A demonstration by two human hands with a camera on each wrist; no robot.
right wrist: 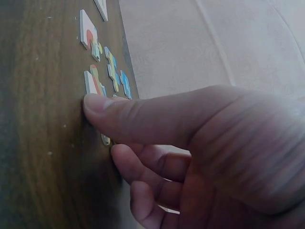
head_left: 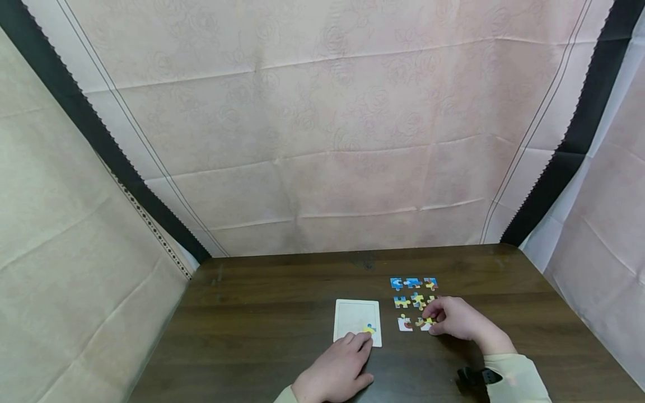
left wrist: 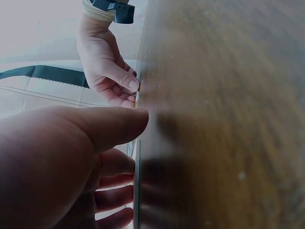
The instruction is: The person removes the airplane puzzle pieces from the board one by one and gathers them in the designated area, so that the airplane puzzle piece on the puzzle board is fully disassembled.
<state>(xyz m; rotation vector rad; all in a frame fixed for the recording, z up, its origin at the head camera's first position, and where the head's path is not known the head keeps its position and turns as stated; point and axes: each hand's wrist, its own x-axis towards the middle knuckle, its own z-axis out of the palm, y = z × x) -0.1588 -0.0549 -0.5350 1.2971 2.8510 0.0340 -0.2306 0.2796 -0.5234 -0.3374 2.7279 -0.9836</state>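
My left hand (head_left: 339, 366) lies with its fingers extended over the lower edge of a white puzzle tray (head_left: 353, 314). One yellow and blue puzzle piece (head_left: 370, 328) sits in the tray's lower right corner, beside the fingertips. To the right of the tray, my right hand (head_left: 461, 320) pinches a white and yellow jigsaw piece (head_left: 426, 325) at the bottom right of the loose pieces. In the right wrist view the thumb (right wrist: 97, 102) is against that piece (right wrist: 89, 82), with the fingers curled opposite. The right hand partly covers another piece above it.
Several loose jigsaw pieces (head_left: 401, 302) lie in rows on the dark wooden table (head_left: 262, 313). Pale cloth (head_left: 322, 140) rises behind the table and at both sides. A dark watch-like device (head_left: 491, 376) is strapped to the right wrist.
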